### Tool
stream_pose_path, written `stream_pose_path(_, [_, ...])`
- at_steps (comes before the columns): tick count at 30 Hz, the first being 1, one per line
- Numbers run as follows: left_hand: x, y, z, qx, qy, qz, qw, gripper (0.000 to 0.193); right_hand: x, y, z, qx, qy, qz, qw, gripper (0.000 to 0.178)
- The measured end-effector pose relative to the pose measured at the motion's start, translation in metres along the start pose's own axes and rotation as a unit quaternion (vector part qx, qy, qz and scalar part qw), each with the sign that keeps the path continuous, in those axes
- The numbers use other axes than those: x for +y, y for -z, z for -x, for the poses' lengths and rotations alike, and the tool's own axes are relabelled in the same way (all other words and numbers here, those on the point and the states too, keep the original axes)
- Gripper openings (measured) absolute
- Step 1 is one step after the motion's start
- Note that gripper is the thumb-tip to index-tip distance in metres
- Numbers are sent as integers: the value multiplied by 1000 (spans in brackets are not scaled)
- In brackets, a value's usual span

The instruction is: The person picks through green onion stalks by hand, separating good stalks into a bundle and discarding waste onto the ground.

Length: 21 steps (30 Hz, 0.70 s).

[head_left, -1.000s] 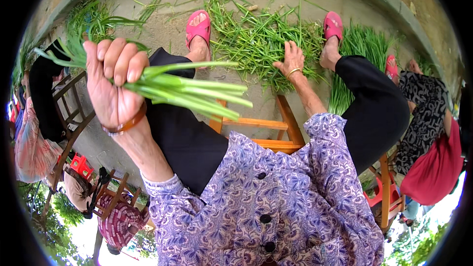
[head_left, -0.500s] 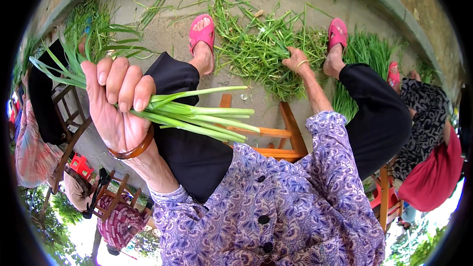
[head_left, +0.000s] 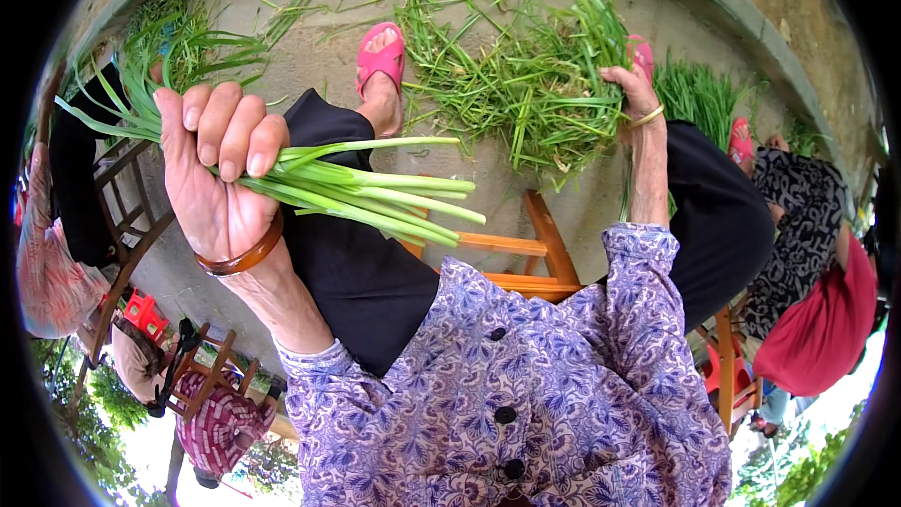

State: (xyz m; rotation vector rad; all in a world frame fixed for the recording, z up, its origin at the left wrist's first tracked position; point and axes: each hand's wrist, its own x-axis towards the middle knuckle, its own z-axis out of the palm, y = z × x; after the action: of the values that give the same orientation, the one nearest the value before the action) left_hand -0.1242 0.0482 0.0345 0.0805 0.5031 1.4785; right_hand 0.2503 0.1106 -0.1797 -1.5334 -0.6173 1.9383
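Note:
Raised at the left, my left hand is wrapped round a bunch of long green leafy stalks. Pale cut-looking ends stick out to the right of the fist, and flat leaves trail out on its left. On the right, my right hand is closed round another clump of long green leaves, which stands up and away from it. Below and beside that hand spreads a loose heap of cut green leaves and stalks on the floor, between my pink sandals.
A wooden stool stands before me. More greens lie on the right and far left. A low curb curves round the floor. People sit at both sides, one in dark patterned clothes; a red plastic stool is at left.
My right hand has moved right from the heap and lifted a clump of leaves. My left hand has shifted slightly up and left, still holding its bunch.

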Motion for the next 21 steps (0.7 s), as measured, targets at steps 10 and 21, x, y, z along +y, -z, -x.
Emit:
stream_pose_path(10, [0, -5, 1, 16, -7, -16, 1000, 30, -19, -28, -1, 91, 138, 338, 926, 53])
stream_pose_path(21, [3, -1, -2, 2, 6, 0, 1000, 30, 102, -118, 3, -172, -49, 672, 719, 40])
